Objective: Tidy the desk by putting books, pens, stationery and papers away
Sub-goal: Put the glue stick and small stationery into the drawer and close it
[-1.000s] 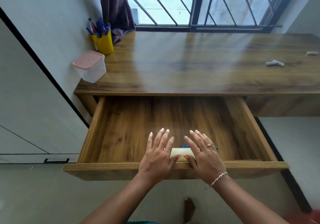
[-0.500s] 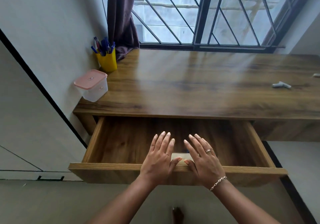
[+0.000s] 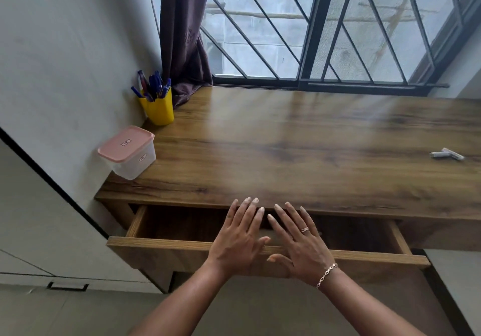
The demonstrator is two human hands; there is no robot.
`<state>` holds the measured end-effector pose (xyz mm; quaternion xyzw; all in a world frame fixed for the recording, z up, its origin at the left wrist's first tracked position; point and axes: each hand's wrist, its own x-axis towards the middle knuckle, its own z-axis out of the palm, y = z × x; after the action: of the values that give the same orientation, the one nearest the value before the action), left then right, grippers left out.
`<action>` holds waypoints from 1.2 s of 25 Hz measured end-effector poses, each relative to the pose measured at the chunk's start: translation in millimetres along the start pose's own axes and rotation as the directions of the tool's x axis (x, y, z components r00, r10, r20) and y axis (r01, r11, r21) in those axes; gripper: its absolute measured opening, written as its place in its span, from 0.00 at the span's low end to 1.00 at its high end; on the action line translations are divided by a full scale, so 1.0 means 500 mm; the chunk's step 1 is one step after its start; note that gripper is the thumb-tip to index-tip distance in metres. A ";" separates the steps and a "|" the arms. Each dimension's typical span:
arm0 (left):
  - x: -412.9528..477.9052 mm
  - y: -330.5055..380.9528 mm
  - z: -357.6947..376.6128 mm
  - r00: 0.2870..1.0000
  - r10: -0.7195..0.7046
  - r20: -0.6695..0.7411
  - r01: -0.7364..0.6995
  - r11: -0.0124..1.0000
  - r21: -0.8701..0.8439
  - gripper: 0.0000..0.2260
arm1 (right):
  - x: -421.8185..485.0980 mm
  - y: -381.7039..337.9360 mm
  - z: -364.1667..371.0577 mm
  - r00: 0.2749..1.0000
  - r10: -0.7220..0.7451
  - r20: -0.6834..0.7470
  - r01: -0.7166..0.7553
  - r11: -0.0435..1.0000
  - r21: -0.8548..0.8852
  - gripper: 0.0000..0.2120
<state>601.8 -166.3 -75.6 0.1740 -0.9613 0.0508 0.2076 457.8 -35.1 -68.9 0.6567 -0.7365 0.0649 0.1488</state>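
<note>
The left hand (image 3: 238, 242) and right hand (image 3: 299, 244) are resting side by side, fingers (image 3: 246, 212) straight and spread, on the partly open drawer (image 3: 161, 246), its front lying crosswise below the table (image 3: 312, 153) edge.

Left hand (image 3: 238, 240) and right hand (image 3: 303, 247), side by side, palms down. Fingers straight, slightly spread, pointing away from the body; both hands flat and unclenched. Thumbs turn inward toward each other, tips near but apart. Bare forearms enter from the lower edge, converging toward the wrists.
</note>
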 end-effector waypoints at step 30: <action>0.081 -0.042 0.054 0.988 -0.037 -0.151 0.031 0.999 -0.038 0.19 | 0.127 0.039 0.084 0.920 -0.020 -0.393 0.006 0.999 -0.036 0.16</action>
<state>564.3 -203.0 -82.6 0.1824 -0.9403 0.0433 0.2839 427.1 -105.1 -87.4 0.6325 -0.6884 0.1816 0.3052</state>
